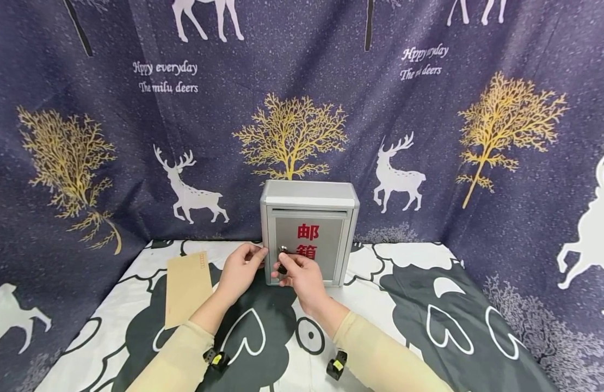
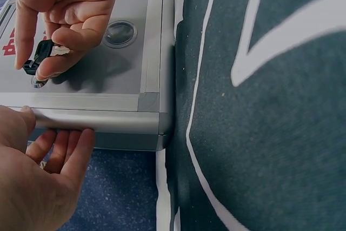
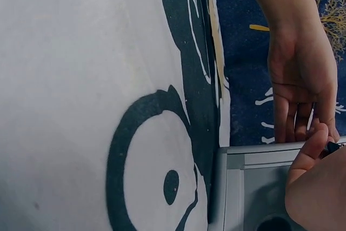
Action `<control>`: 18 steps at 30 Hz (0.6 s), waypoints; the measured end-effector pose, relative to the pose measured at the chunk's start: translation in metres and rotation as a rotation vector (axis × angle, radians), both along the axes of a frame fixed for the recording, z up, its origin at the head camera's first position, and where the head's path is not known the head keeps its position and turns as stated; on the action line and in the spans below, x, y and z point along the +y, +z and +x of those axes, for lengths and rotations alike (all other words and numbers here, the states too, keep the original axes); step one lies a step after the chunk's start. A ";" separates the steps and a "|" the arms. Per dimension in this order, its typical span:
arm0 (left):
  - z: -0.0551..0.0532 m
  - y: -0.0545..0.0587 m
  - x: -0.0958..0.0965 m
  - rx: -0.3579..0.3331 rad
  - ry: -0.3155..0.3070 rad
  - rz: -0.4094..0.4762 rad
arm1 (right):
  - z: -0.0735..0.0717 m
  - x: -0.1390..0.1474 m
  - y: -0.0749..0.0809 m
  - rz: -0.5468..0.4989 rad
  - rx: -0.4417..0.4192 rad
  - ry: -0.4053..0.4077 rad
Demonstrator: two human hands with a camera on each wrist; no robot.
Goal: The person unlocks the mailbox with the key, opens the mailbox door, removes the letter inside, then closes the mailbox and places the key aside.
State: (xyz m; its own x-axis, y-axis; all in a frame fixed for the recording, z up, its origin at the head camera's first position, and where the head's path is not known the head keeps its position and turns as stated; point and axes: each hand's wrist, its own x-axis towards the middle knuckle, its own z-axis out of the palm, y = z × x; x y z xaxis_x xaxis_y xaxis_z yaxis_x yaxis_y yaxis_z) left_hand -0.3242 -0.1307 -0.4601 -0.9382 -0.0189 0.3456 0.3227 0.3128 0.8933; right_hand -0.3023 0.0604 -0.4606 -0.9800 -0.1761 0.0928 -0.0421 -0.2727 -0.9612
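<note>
A silver-grey metal mailbox (image 1: 309,189) with red characters on its front door stands upright against the backdrop. My left hand (image 1: 240,269) holds its left edge; in the left wrist view the thumb lies along the front frame and the fingertips touch the side. My right hand (image 1: 304,280) pinches a black-headed key (image 2: 43,52) at the lock (image 2: 38,83) on the door's left side. How deep the key sits in the lock is hidden by the fingers. A second metal key (image 2: 62,51) shows between the right hand's fingers.
Left of the mailbox, a brown paper envelope (image 1: 189,288) lies flat on the patterned cloth (image 1: 429,326). A dark blue curtain (image 1: 302,65) with deer and trees hangs behind and at both sides. A round window (image 2: 120,34) sits low on the mailbox door.
</note>
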 end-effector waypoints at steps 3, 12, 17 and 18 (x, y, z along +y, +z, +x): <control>0.000 -0.001 0.000 0.006 0.001 0.000 | 0.000 0.000 0.000 0.005 -0.003 -0.009; -0.001 -0.003 0.001 0.038 0.001 0.017 | -0.001 0.000 0.003 0.035 0.002 -0.056; 0.000 -0.002 0.001 0.028 0.003 0.021 | -0.001 0.000 0.004 0.060 -0.005 -0.081; 0.000 -0.002 0.001 0.024 0.005 0.020 | -0.001 0.000 0.004 0.063 -0.008 -0.084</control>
